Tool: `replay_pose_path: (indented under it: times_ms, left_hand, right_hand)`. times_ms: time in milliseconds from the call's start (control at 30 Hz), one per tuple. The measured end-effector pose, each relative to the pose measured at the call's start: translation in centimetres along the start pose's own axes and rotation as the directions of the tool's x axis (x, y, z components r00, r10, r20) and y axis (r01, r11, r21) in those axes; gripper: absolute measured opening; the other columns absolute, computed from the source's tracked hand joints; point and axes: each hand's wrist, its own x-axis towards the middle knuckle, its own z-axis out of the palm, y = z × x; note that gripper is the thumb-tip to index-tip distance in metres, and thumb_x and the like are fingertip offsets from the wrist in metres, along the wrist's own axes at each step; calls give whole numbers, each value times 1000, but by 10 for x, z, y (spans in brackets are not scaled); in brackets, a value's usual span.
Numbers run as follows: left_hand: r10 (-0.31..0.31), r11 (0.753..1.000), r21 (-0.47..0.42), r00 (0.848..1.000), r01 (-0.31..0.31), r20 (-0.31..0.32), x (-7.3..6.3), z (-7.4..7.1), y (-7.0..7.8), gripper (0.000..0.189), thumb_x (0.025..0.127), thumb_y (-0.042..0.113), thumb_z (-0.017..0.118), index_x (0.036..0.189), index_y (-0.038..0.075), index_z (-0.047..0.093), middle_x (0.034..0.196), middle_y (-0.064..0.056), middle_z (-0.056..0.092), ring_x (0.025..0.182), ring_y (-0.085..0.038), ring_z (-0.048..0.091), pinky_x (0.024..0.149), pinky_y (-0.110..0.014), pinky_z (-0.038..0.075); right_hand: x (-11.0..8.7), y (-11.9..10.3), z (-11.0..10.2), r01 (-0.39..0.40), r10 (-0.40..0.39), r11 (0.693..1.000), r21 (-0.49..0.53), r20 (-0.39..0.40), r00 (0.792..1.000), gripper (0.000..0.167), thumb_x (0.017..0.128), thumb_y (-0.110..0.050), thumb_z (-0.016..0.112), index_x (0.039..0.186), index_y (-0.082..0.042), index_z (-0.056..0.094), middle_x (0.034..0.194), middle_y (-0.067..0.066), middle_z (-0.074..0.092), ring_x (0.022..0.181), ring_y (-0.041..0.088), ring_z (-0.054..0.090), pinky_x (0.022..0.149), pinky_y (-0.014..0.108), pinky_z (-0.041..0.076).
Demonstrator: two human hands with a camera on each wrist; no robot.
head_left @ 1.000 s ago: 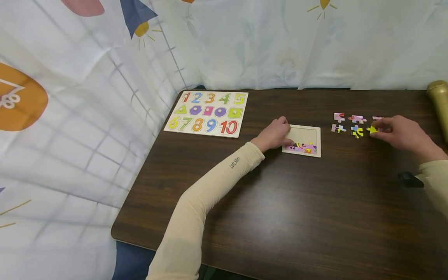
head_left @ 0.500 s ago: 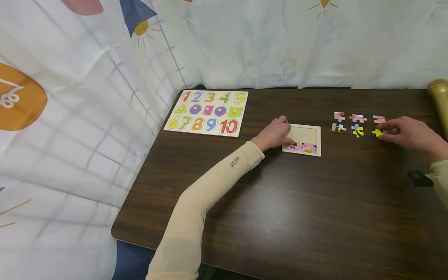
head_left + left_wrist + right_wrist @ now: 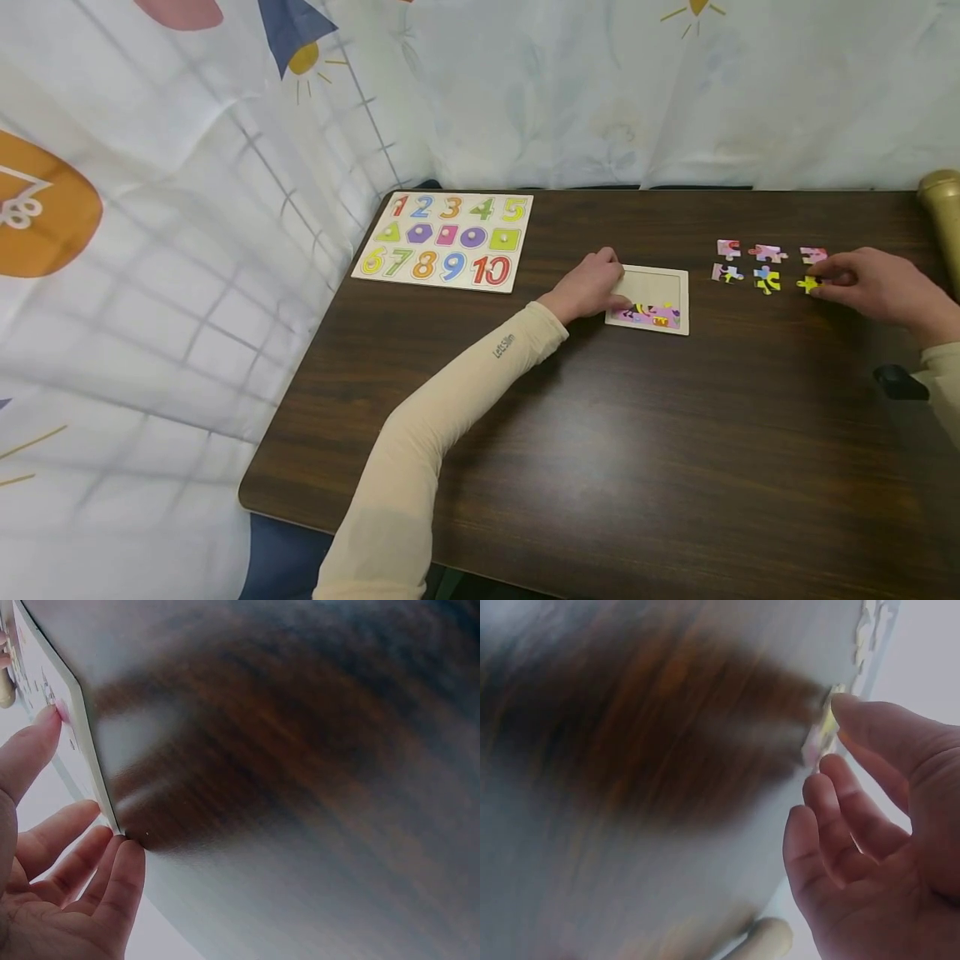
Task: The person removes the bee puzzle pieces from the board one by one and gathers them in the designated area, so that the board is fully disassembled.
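A small square wooden puzzle tray lies on the table, its lower strip filled with pink and yellow pieces and its upper part bare wood. My left hand holds the tray at its left side. In the left wrist view the thumb presses on the picture while the other fingers lie at the tray's edge. At the right, my right hand pinches a yellow jigsaw piece between thumb and finger, low at the table. Part of that piece is hidden by the fingertips.
Several loose jigsaw pieces lie in two rows right of the tray. A wooden number puzzle board sits at the back left. Beyond the right hand is a gold-coloured cylinder. A white patterned curtain borders the table's back and left.
My right hand has shifted slightly right with the yellow jigsaw piece, uncovering more of the pink piece behind it. The left hand and the tray have stayed in place.
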Motion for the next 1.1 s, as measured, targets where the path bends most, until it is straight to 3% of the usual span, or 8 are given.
replay_pose_path:
  times_ms: [100,233,467,700,900,1100]
  left_hand:
    - [2,1000,-1,1000,-2,-1,0,-1,0,43,93,43,65,115,7,67,124,-9,52,105,-19,51,91,-25,42]
    - [-2,1000,1,1000,2,2,0,-1,0,43,93,43,65,115,7,66,124,-9,51,105,-19,50,91,-26,42]
    - [-2,1000,-3,1000,2,-3,-1,-1,0,42,92,43,66,113,7,67,123,-8,52,104,-20,50,90,-26,42]
    - [-6,1000,-7,1000,5,-10,-1,-1,1,42,92,43,66,113,7,67,122,-8,52,103,-19,50,89,-26,42]
    - [-32,999,0,999,32,-10,-1,0,2,42,92,43,66,114,8,66,123,-7,51,106,-19,51,90,-25,43]
    - [-42,999,7,999,42,-21,-1,2,4,39,93,42,65,113,8,67,124,-7,51,108,-19,52,91,-26,45]
  right_hand:
    - [2,-9,-1,8,-8,1000,1,-32,999,32,91,-11,65,110,14,60,81,20,61,72,32,55,64,50,44]
    - [6,-33,-1,18,-16,998,53,-53,998,33,93,-16,64,112,11,61,87,22,62,79,34,56,68,50,44]
    - [15,-93,9,89,-88,973,214,-17,996,37,94,-27,66,119,2,64,112,22,65,97,34,60,79,49,46]
    - [23,-150,19,130,-153,932,339,41,987,35,95,-24,66,120,1,63,110,17,67,95,28,61,83,47,48]
    - [30,-170,29,173,-211,905,388,58,976,36,95,-23,65,122,2,62,115,18,66,101,31,63,84,47,50]
    - [35,-174,36,165,-212,899,406,74,974,37,95,-23,65,122,2,61,116,20,65,102,32,63,87,50,50]
